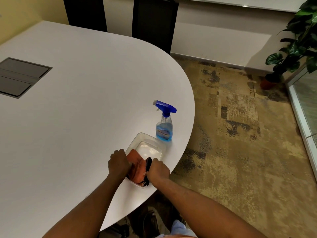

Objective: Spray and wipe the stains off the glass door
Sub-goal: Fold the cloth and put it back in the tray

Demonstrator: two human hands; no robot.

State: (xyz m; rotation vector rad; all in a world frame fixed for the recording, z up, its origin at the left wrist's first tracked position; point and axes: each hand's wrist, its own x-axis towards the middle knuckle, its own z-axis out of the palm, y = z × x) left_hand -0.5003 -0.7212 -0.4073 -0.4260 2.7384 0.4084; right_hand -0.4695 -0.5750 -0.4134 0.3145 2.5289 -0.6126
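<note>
An orange cloth (137, 166) with a dark edge lies in the near end of a clear plastic container (147, 143) on the white table (77, 117). My left hand (118, 163) grips the cloth's left side and my right hand (158, 170) grips its dark right edge. A spray bottle (164, 124) with a blue trigger head and blue liquid stands upright just beyond the container, close to the table's rounded edge. The glass door (307, 103) shows at the far right edge of the view.
A grey hatch (18, 77) is set into the table at the left. Two dark chair backs (154, 21) stand behind the table. A potted plant (295, 48) sits in the right corner on patterned carpet (240, 134).
</note>
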